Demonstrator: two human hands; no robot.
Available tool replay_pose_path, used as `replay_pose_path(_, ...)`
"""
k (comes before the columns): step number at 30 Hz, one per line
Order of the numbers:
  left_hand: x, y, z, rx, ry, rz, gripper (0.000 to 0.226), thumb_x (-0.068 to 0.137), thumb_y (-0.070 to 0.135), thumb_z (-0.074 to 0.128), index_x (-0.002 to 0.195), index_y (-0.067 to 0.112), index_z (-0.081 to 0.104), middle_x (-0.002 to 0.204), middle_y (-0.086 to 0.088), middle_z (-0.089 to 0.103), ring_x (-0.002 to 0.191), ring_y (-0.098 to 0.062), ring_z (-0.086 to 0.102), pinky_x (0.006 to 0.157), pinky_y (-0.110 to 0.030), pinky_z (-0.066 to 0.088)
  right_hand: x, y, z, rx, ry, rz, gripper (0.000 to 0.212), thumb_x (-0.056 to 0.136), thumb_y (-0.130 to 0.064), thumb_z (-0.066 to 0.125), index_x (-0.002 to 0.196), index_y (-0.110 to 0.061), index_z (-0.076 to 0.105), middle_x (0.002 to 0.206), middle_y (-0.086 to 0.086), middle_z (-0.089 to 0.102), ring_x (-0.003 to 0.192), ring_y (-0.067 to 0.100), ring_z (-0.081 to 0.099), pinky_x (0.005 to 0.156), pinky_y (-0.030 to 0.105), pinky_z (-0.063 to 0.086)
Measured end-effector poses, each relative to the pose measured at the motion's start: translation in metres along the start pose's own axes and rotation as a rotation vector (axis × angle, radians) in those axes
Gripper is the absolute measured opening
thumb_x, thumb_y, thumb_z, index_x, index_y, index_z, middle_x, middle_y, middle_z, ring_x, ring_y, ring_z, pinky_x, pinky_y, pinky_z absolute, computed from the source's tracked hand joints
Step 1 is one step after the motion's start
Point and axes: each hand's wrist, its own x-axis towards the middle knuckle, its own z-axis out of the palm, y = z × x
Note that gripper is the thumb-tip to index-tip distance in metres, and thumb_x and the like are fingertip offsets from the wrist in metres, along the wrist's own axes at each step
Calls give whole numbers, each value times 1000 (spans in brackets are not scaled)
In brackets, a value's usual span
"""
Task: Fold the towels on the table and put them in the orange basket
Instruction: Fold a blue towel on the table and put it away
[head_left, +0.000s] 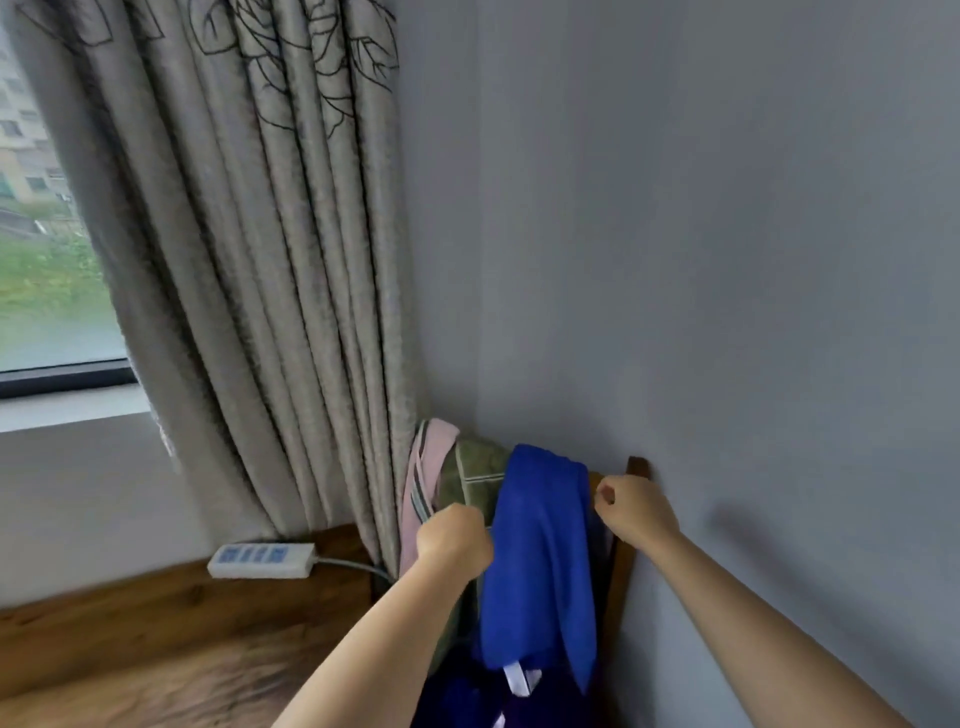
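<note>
Fists curled — left hand (454, 540) and right hand (631, 506) flank blue towel (540, 561).

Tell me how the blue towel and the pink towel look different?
The blue towel is bright, plain blue; the pink towel is pale with grey stripes along its edge. The blue towel hangs in full view, nearer the wall; the pink towel is partly tucked beside the curtain. Both drape over the wooden chair back.

Home interior, likely bedroom or living room corner. Patterned grey curtain (249, 260) beside window (47, 234) with apartment blocks outside; plain grey wall (727, 234); wooden table (156, 639) with white power strip (262, 560); towels draped over wooden chair back (636, 467).
</note>
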Motion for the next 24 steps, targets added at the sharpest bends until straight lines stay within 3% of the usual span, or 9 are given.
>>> replay_pose_path(3, 43, 9, 12, -154, -58, -47, 32, 95, 24, 37, 117, 9, 54, 121, -8, 58, 110, -26, 56, 83, -29, 45, 45, 4, 13, -3, -38, 19, 42, 92, -15, 42, 53, -23, 29, 54, -6, 37, 51, 8, 39, 44, 21, 25)
replay_pose_path(5, 68, 15, 22, -246, -83, -77, 33, 96, 24, 35, 118, 7, 53, 123, -10, 57, 112, -26, 54, 86, -28, 44, 70, 11, 25, 12, -73, 49, 35, 94, -19, 42, 60, -23, 37, 61, -4, 45, 64, 14, 50, 54, 24, 37)
replay_pose_path(8, 97, 24, 33, -350, -95, -118, 35, 97, 24, 34, 118, 4, 52, 124, -12, 57, 113, -27, 54, 88, -29, 43, 93, 12, 41, -74, -58, 119, 30, 94, -30, 45, 90, -4, 59, 94, 12, 62, 93, 26, 59, 72, 31, 47)
replay_pose_path(10, 116, 29, 42, -424, -94, -141, 35, 97, 26, 35, 123, 6, 48, 125, -12, 56, 114, -26, 54, 91, -31, 43, 106, 12, 55, -191, -4, 153, 36, 93, -37, 43, 103, -6, 59, 110, 11, 57, 104, 25, 54, 82, 34, 45)
replay_pose_path(13, 134, 34, 53, -521, -60, -153, 35, 96, 28, 41, 124, 8, 48, 123, -11, 58, 112, -26, 55, 93, -32, 44, 114, 14, 68, -130, 34, 146, 34, 95, -33, 42, 113, -9, 56, 118, 9, 53, 106, 25, 54, 88, 37, 43)
replay_pose_path(16, 142, 36, 62, -621, -10, -162, 28, 94, 26, 46, 112, 6, 55, 113, -12, 61, 103, -25, 57, 82, -27, 43, 119, 23, 74, -37, 82, 125, 28, 94, -28, 46, 104, -6, 59, 110, 11, 56, 99, 28, 56, 86, 40, 45)
replay_pose_path(19, 146, 31, 67, -671, 21, -143, 20, 94, 25, 47, 94, 7, 58, 97, -10, 64, 82, -17, 54, 66, -23, 36, 120, 27, 76, 63, 130, 113, 23, 91, -22, 51, 88, -1, 61, 97, 15, 60, 89, 31, 57, 80, 42, 45)
replay_pose_path(24, 143, 21, 67, -598, 77, -94, 41, 94, 22, 48, 55, 24, 36, 59, 7, 46, 53, -6, 40, 46, -23, 23, 119, 31, 77, 197, 191, 85, 20, 87, -12, 57, 75, 4, 60, 87, 22, 60, 79, 34, 54, 71, 39, 40)
